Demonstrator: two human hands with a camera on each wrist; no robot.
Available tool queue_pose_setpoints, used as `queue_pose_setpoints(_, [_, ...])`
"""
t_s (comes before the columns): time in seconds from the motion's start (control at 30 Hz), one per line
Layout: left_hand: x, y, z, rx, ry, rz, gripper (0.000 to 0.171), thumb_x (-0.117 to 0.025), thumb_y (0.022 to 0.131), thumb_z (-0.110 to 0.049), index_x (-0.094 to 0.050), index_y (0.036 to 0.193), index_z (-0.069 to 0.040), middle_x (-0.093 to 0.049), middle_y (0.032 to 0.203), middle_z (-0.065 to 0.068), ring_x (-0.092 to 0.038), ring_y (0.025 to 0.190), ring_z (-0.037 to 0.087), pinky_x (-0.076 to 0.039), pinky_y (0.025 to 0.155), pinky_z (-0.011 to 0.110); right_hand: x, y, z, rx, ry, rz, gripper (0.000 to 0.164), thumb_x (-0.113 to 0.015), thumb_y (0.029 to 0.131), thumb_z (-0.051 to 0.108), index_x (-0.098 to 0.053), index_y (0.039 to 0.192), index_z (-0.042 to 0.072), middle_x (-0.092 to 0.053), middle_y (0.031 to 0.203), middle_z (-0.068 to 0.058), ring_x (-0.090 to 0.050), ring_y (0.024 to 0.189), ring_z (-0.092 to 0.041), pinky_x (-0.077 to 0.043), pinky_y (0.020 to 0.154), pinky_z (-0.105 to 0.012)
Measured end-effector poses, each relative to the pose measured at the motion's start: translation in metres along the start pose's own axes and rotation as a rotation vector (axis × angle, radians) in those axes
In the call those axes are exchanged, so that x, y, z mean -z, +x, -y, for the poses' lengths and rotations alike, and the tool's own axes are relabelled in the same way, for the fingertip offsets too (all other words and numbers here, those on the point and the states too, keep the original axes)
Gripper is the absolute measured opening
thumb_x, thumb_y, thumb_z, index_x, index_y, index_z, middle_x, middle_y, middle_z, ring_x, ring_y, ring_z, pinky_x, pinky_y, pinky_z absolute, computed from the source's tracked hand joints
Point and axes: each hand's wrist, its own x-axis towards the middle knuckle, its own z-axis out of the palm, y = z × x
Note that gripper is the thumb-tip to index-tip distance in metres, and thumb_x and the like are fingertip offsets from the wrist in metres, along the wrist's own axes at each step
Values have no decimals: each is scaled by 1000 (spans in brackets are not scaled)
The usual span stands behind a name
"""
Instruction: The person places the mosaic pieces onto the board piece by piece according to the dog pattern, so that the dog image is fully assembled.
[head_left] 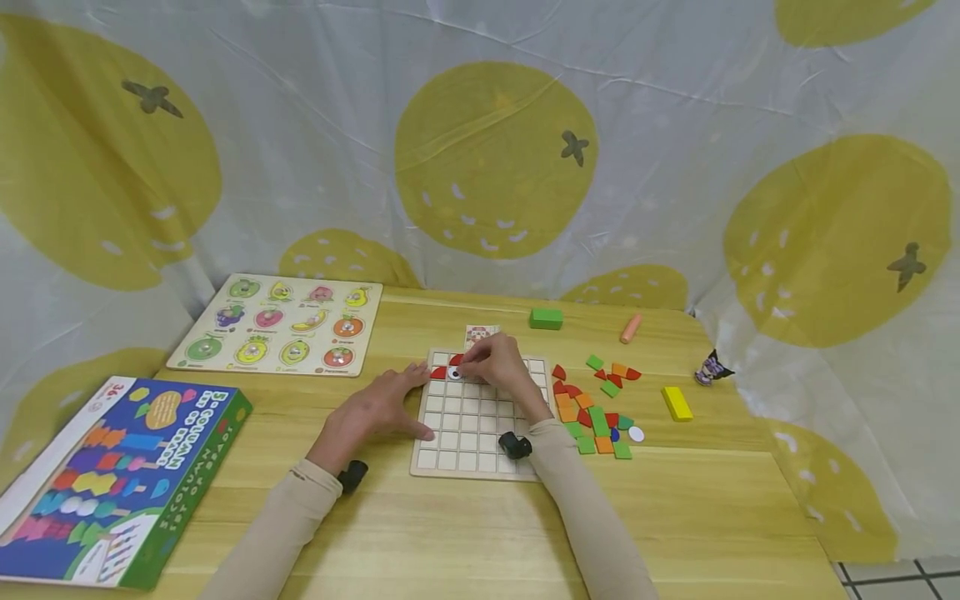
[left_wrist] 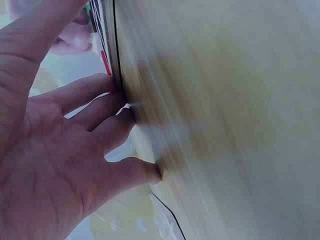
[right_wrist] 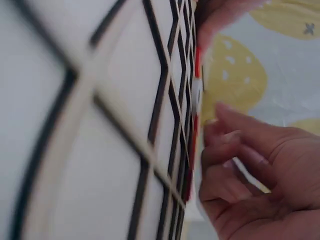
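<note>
We see a pale wooden grid board (head_left: pixel 447 439) lying flat near the middle of the tabletop (head_left: pixel 420 542). In its far-left part are a white disc (head_left: pixel 453 376) with a dark centre and two red quarter-circle tiles, one (head_left: pixel 438 372) beside the disc and one (head_left: pixel 457 359) just beyond it. Our right hand (head_left: pixel 497 364) reaches over the board with its fingers curled and fingertips close together at the disc; we cannot tell whether they pinch a piece. Our left hand (head_left: pixel 378 404) is spread along the board's left side, thumb apart from the fingers.

Just past the board's far edge lies a small picture card (head_left: pixel 478 335), partly hidden by the right hand. To the right of the board, red, orange and green loose tiles (head_left: pixel 598 421) are scattered, with a plain white disc (head_left: pixel 637 434) at their edge. Farther right we have a yellow block (head_left: pixel 677 403) and a small dark figurine (head_left: pixel 710 367); toward the back, a green block (head_left: pixel 546 318) and an orange cylinder (head_left: pixel 631 328). On our left are a fruit puzzle board (head_left: pixel 227 354) and, nearer us, a bead-set box (head_left: pixel 120 483). A white curtain (head_left: pixel 495 158) printed with yellow fruit hangs behind everything.
</note>
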Motion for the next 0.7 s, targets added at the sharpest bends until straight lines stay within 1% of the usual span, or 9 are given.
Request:
queue_pose_setpoints(0.1, [-1,1,0,-5,-4,5,109,-96,81,-45,-40,167,-10,-27,177,14,-28,159,51,-32,124,66,20,-6,-6,45,16,-26,8,-87,93,13,-85,94,5,-79,86,-5,-70,71,-23,-57,63,-28])
queue_pose_setpoints(0.2, [-2,3,-1,-8,1,8,108,-96,81,-44,-40,167,-9,-27,177,14,-28,159,50,-31,125,65,50,-16,-13,97,25,-21,14,-84,96,16,-84,102,3,-79,91,-8,-71,74,-37,-60,64,-38])
queue_pose_setpoints(0.27, [-2,4,-1,-11,7,8,108,-96,81,-44,-40,167,-9,-27,177,14,-27,159,50,-30,126,64,72,-26,-20,124,16,-17,19,-83,98,17,-83,108,1,-80,95,-9,-71,76,-43,-61,65,-43])
queue_pose_setpoints(0.33, [-3,5,-2,-18,11,11,109,-96,81,-45,-40,167,-9,-27,177,14,-26,159,51,-29,126,65,94,-36,-28,135,-9,-33,23,-82,98,17,-82,112,-1,-79,98,-10,-71,79,-43,-60,66,-40])
queue_pose_setpoints(0.47, [-3,5,-3,-25,13,13,109,-95,82,-45,-39,167,-8,-27,177,15,-26,159,52,-28,127,65,127,-56,-47,134,-59,-59,24,-81,98,14,-80,114,-5,-79,99,-15,-72,81,-39,-56,65,-27])
queue_pose_setpoints(0.57, [-2,3,-2,-18,15,8,109,-96,81,-45,-40,167,-8,-27,177,15,-26,159,52,-28,127,65,143,-67,-63,105,-74,-66,22,-81,98,9,-80,114,-6,-78,99,-18,-71,78,-39,-53,63,-24])
queue_pose_setpoints(0.7, [-1,1,0,-6,2,7,109,-95,81,-46,-39,168,-9,-26,178,14,-25,160,52,-29,126,66,158,-77,-81,25,-102,-61,18,-81,96,4,-81,111,-6,-77,97,-18,-68,74,-36,-51,62,-24])
